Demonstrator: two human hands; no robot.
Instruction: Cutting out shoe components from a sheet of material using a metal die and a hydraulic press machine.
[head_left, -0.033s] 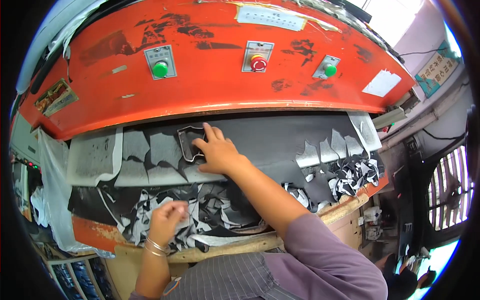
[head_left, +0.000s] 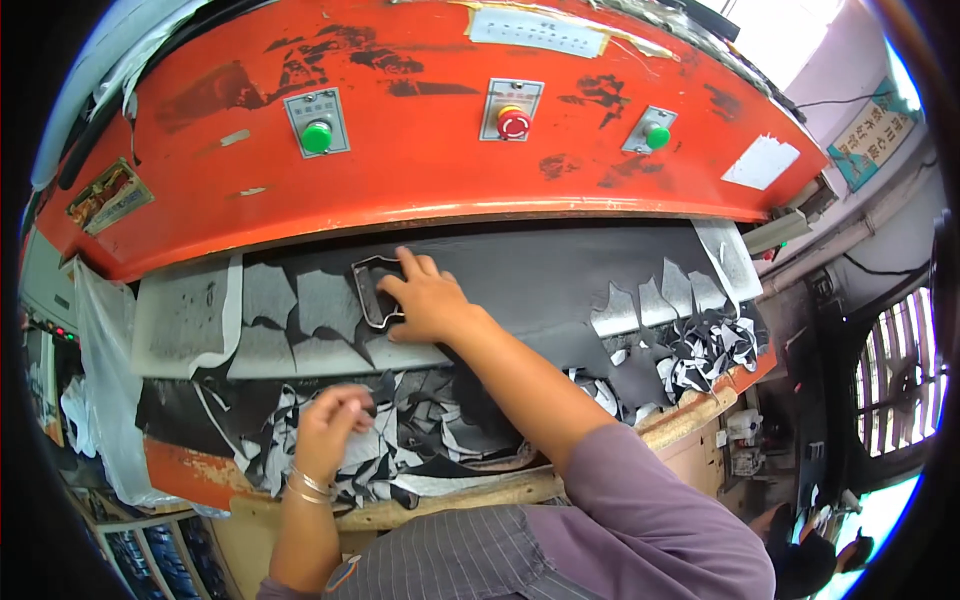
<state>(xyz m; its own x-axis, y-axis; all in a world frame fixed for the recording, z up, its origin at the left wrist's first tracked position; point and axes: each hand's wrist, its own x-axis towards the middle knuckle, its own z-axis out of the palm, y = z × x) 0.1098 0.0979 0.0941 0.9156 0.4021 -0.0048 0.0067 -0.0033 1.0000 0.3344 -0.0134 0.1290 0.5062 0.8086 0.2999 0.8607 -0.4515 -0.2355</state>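
My right hand (head_left: 430, 303) grips a metal cutting die (head_left: 366, 298), an open thin-walled frame, at its right side. The die rests on a dark sheet of material (head_left: 540, 275), next to cut-out gaps that show a pale layer beneath. My left hand (head_left: 330, 425) is nearer to me, above a heap of black and white scraps (head_left: 430, 415). Its fingers are curled in; whatever they pinch, if anything, I cannot make out. A bracelet (head_left: 308, 487) circles the left wrist.
An orange machine beam (head_left: 420, 180) spans the far side, with two green buttons (head_left: 317, 137) and a red button (head_left: 513, 123). More scraps (head_left: 705, 355) lie at the right. A worn wooden edge (head_left: 480, 497) runs along the front, and clear plastic sheeting (head_left: 115, 380) hangs at left.
My left hand has moved slightly away from me over the scraps, its fingers more curled. My right hand stays on the die with hardly any shift.
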